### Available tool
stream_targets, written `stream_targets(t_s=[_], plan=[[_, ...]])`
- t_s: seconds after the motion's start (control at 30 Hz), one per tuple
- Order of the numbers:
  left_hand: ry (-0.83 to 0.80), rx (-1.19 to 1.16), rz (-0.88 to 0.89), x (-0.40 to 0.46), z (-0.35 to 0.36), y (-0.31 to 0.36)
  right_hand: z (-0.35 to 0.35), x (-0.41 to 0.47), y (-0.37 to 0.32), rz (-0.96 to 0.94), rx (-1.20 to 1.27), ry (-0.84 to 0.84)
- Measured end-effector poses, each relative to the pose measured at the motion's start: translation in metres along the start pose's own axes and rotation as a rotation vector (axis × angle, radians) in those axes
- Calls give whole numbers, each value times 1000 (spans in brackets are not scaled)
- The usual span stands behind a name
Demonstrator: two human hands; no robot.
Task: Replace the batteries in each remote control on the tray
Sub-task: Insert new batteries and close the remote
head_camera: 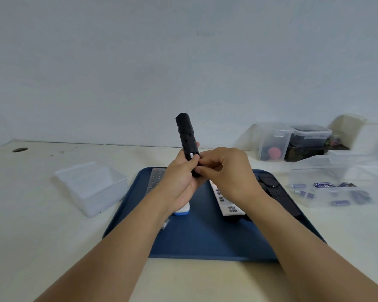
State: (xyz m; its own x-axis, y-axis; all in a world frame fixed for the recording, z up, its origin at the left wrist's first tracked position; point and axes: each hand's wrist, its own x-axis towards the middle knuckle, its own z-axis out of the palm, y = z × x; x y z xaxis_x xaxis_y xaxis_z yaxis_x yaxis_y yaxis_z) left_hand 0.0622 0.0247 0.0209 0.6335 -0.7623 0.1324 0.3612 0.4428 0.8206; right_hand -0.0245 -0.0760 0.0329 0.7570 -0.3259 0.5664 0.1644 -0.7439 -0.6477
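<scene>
1. The left hand [180,177] holds a black remote [187,140] up above the blue tray [205,240]. Its fingers wrap around the low part of the remote, and the remote stands almost straight up, leaning a little to the left.
2. The right hand [229,173] is just beside the left hand. Its fingers are curled, and the fingertips pinch at the low end of the black remote. A small silver bit shows there, but it is too small to tell what it is.
3. The tray sits on a pale table [52,236], right in front of the person.
4. On the tray lies a white remote [226,203] with buttons, partly under the right hand.
5. A flat black remote [277,192] lies at the right side of the tray.
6. A grey remote [155,179] lies at the far left of the tray, partly behind the left hand.
7. A white and blue remote [182,210] peeks out under the left wrist.
8. A clear empty box [92,188] stands on the table to the left of the tray.
9. A clear box [332,192] to the right of the tray holds blue batteries [323,185].
10. More clear boxes [275,142] stand farther back on the right, near the wall.
</scene>
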Motion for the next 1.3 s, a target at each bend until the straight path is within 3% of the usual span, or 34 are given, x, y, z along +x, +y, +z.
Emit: stream_targets(t_s=[0.1,0.27,0.47,0.7,0.8,0.9,1.1,1.3], plan=[[42,-9,6,1,-3,2,-6,2,3,11,15,-111],[28,-42,-28,0,4,-1,-12,1,6,67,119,-52],[-73,71,-67,-6,9,-8,-19,1,14,390,407,45],[-86,29,-55,-8,14,-3,-52,5,17,342,301,-50],[-82,47,-45,-6,15,-3,-89,5,28,273,-41,-266],[-50,83,-32,-5,12,-4,-96,1,39,332,-282,-425],[-39,145,-58,-5,12,-8,-88,0,45,360,-279,-547],[-7,133,-63,-3,12,-9,-82,0,45,326,-282,-509]])
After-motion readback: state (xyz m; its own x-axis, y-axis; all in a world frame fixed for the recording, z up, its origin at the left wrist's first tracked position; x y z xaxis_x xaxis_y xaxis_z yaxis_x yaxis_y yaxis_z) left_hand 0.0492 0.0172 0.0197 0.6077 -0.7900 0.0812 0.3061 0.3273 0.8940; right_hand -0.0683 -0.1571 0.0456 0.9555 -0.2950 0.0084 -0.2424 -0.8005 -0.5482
